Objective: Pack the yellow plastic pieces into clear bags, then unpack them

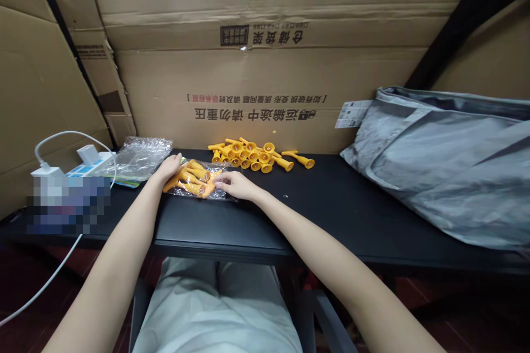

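A small clear plastic bag [194,179] filled with several yellow plastic pegs lies on the black table [331,198]. My left hand [168,168] rests flat on the bag's left end, fingers stretched out. My right hand [234,183] presses on the bag's right end with fingers bent and close together. Just behind the bag lies a loose pile of yellow pegs [252,155], near the cardboard wall.
A stack of empty clear bags [138,157] lies at the left, beside a white power strip [89,162] with a charger and cable. A large grey bag [447,160] covers the table's right side. Cardboard boxes [265,66] wall the back.
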### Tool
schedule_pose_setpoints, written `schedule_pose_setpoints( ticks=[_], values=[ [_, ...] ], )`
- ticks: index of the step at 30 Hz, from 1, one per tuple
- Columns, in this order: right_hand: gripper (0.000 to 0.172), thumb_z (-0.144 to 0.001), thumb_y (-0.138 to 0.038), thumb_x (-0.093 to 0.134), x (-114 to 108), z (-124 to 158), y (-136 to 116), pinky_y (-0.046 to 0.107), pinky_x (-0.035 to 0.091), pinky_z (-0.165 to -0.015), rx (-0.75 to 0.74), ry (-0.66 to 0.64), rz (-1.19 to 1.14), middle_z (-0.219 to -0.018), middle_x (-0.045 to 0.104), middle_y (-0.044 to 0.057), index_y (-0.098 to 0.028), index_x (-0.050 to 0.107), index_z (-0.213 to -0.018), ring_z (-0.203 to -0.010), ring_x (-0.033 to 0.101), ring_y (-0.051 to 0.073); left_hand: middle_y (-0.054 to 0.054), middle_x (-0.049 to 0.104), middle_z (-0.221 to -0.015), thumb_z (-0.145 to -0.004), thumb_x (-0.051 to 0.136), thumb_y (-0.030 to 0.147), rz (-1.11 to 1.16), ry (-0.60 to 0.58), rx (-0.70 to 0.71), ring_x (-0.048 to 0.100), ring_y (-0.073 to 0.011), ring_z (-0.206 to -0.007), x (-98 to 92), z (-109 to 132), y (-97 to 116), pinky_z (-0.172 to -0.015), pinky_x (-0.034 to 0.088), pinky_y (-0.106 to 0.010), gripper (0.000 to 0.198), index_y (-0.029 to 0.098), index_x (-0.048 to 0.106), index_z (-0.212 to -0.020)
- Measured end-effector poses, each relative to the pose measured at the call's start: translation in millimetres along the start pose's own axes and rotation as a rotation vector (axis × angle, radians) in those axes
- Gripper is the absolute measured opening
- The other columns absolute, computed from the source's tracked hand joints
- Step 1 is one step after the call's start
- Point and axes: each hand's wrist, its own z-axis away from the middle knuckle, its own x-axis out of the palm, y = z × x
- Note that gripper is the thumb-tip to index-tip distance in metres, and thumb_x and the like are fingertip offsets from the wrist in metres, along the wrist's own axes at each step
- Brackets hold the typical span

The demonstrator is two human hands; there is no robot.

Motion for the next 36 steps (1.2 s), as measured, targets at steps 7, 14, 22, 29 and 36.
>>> schedule_pose_setpoints(
  ticks=[7, 14, 22, 29, 36],
  values=[
    [0.029, -0.082, -0.02, 0.056, 4, -4, 8, 0.024, 0.042, -0.067, -0.052, 0.041, 0.03, -0.082, 0.068, 0.005, -0.01, 0.067, -0.107, -0.069, 0.056, 0.013, -0.017, 0.07, -0.101, -0.076, 0.054, 0.038, -0.468, -0.034, 0.015, 0.065, -0.0285, -0.095, -23.7, 8, 2, -0.075, 0.047, -0.03, 0.029, 0.014, 0.068, -0.087],
    [0.028, -0.086, -0.032, 0.054, 13, -16, 4, 0.026, 0.042, -0.074, -0.135, 0.12, 0.217, -0.094, 0.067, 0.008, -0.015, 0.066, -0.105, -0.083, 0.06, 0.018, -0.016, 0.071, -0.096, -0.073, 0.052, 0.023, -0.508, -0.095, 0.084, 0.066, -0.0251, -0.09, -19.7, 6, 0, -0.071, 0.047, -0.028, 0.022, 0.014, 0.069, -0.085],
    [0.03, -0.081, -0.042, 0.059, 16, -38, -14, 0.026, 0.042, -0.072, -0.022, 0.071, 0.42, -0.093, 0.068, 0.008, -0.015, 0.065, -0.092, -0.088, 0.062, 0.021, -0.008, 0.07, -0.08, -0.062, 0.055, 0.016, -0.455, -0.198, 0.084, 0.063, -0.0188, -0.072, -30.8, 16, 8, -0.056, 0.042, -0.023, 0.011, 0.015, 0.062, -0.069],
    [0.03, -0.083, -0.043, 0.054, 21, -37, -6, 0.028, 0.042, -0.069, 0.029, 0.148, 0.432, -0.097, 0.066, 0.008, -0.017, 0.06, -0.097, -0.087, 0.061, 0.022, -0.003, 0.067, -0.071, -0.06, 0.056, 0.021, -0.387, -0.311, 0.048, 0.057, -0.0141, -0.06, -35.7, 23, 15, -0.051, 0.04, -0.021, 0.019, 0.016, 0.064, -0.076],
    [0.031, -0.081, -0.036, 0.059, 18, -30, -8, 0.029, 0.039, -0.067, 0.056, 0.219, 0.337, -0.09, 0.063, 0.007, -0.017, 0.056, -0.106, -0.077, 0.057, 0.02, -0.003, 0.069, -0.075, -0.055, 0.056, 0.019, -0.341, -0.287, 0.066, 0.06, -0.0164, -0.062, -32.0, 18, 10, -0.056, 0.044, -0.023, 0.041, 0.018, 0.069, -0.094]
  ],
)
